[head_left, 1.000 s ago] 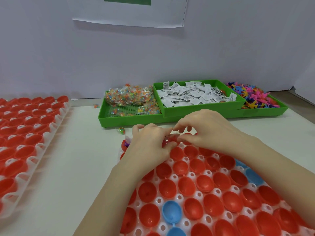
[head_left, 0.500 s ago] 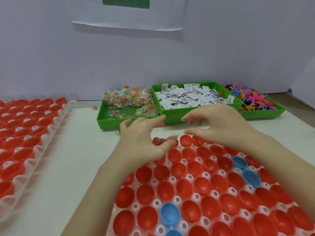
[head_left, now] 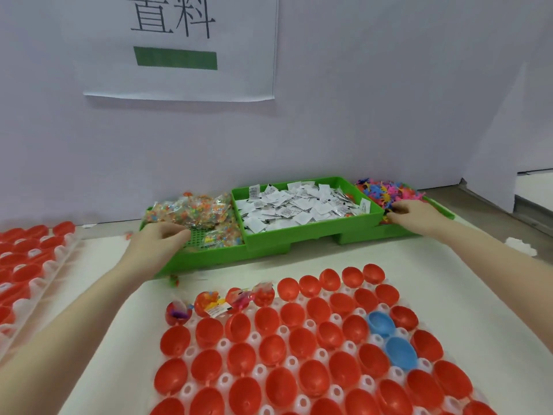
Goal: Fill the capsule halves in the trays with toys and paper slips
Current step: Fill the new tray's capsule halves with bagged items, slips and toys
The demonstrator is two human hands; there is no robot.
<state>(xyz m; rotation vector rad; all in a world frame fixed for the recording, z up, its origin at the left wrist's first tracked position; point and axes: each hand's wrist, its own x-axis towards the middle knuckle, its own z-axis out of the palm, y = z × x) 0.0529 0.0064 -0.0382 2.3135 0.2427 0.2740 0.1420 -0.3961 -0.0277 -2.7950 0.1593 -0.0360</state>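
A white capsule tray (head_left: 255, 337) in front of me holds rows of red capsule halves (head_left: 271, 350) and two blue halves (head_left: 400, 351). Several halves at the left of its far row (head_left: 209, 303) contain toys and slips. My left hand (head_left: 158, 239) reaches into the left green tray (head_left: 209, 259), its fingers curled onto a bagged toy (head_left: 191, 212) at the pile's edge. My right hand (head_left: 411, 212) is in the right green tray (head_left: 398, 232), with fingertips pinching into the loose colourful plastic toys (head_left: 386, 190). Paper slips (head_left: 299, 205) fill the middle green tray (head_left: 299, 232).
A second tray of red capsule halves (head_left: 30, 265) lies along the left edge. A loose small toy (head_left: 173, 280) sits on the white table between the trays. A grey wall with a paper sign (head_left: 179, 46) stands behind the green trays.
Both hands left the far row of the capsule tray and reached forward and apart, the left into the bagged-toy tray, the right into the plastic-toy tray. The view tilted up.
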